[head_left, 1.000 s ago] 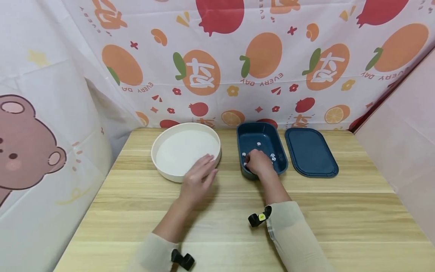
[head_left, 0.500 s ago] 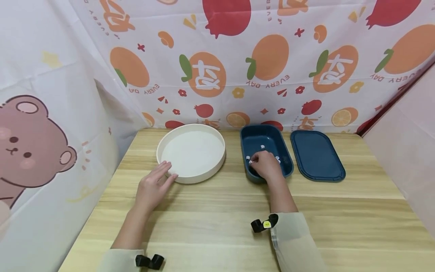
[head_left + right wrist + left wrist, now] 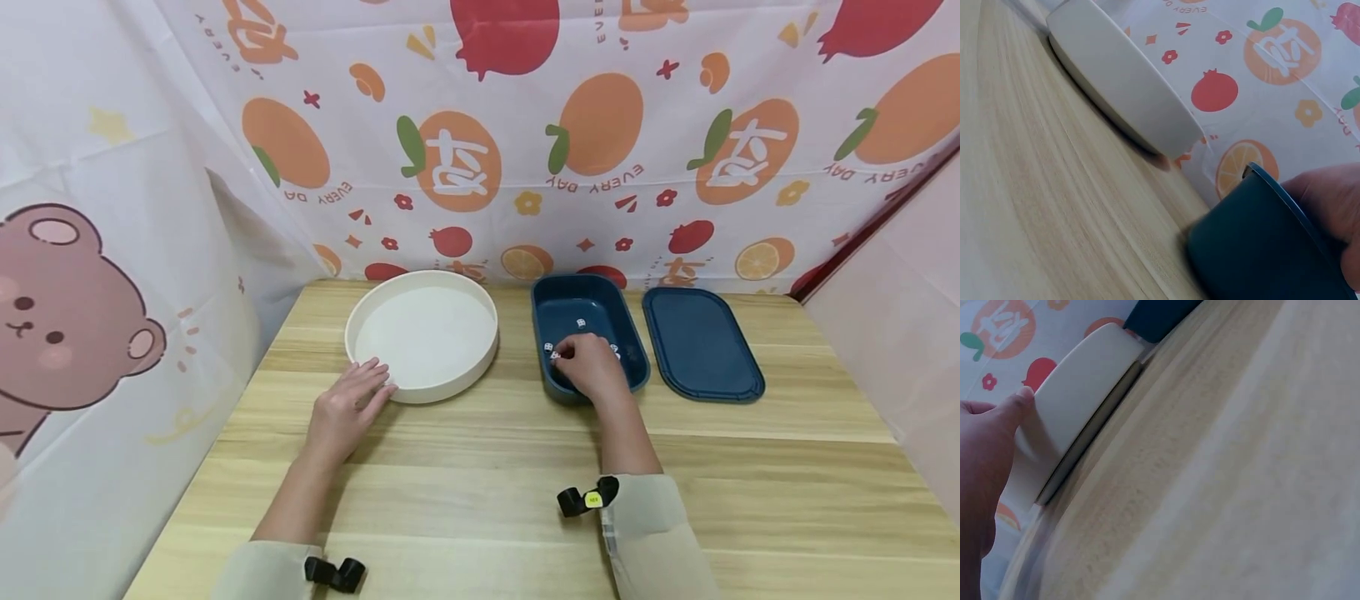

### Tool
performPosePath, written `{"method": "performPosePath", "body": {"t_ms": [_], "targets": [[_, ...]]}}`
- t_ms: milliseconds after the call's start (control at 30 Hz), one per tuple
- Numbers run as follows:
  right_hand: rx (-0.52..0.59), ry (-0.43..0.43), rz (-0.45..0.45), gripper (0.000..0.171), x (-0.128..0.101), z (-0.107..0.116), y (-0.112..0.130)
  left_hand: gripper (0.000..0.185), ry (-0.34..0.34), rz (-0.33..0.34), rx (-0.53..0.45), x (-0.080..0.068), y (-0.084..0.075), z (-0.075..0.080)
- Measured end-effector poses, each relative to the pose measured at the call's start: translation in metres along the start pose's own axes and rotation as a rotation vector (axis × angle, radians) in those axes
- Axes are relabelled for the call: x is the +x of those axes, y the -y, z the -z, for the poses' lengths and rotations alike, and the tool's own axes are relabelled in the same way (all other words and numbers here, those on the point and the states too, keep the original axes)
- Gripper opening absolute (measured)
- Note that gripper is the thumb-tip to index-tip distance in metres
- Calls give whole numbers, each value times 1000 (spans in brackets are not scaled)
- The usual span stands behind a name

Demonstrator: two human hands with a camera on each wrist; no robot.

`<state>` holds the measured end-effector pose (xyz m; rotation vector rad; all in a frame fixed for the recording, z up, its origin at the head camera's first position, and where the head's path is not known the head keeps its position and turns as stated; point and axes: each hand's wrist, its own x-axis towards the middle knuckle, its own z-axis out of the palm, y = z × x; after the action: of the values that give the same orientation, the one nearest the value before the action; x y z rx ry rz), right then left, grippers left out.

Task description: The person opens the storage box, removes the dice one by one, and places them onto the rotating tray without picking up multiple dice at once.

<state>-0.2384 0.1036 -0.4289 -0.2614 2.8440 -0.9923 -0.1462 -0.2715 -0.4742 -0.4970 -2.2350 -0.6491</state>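
Taking twelve o'clock as the far edge of the table (image 3: 465, 492).

Left hand (image 3: 347, 408): lying at the rim of the white tray (image 3: 442, 391), between seven and eight o'clock. I am seeing its fingers extending loosely over the edge, not curling round it. The left wrist view is showing me the thumb tip resting on the rim.

Right hand (image 3: 592, 365): sitting inside the dark blue box (image 3: 577, 287), its forearm entering from five o'clock. Fingers are bending down, tips at a white die (image 3: 555, 356) on the box's eight o'clock side. I cannot tell whether they are pinching it; from the right wrist, the box wall is hiding the fingertips.

The hands are working well apart.

Second die (image 3: 548, 347): resting just beside the first, toward eleven. Lone die (image 3: 581, 322): lying slightly toward eleven from the box's middle. Further dice (image 3: 614, 347): showing near four o'clock, partly covered by the right hand; I am not managing a count.

Box is standing at three o'clock from the tray, a gap between. Blue lid (image 3: 703, 346) is lying flat at three o'clock from the box, just beside it. Fruit-print cloth (image 3: 517, 150) is hanging at twelve, bear-print cloth (image 3: 75, 308) at nine.
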Motion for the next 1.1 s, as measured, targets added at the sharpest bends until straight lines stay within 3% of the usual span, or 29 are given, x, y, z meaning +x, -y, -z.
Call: {"method": "performPosePath", "body": {"t_ms": [333, 700, 967, 1100], "targets": [[48, -31, 71, 13, -1, 1, -3, 30, -11, 8, 26, 0, -4, -2], [115, -56, 66, 19, -2, 0, -5, 30, -2, 14, 45, 0, -3, -2], [168, -217, 149, 17, -5, 0, -1, 29, 5, 26, 39, -1, -4, -2], [203, -315, 233, 19, -5, -8, 10, 29, -1, 30, 32, -1, -3, -1]]}}
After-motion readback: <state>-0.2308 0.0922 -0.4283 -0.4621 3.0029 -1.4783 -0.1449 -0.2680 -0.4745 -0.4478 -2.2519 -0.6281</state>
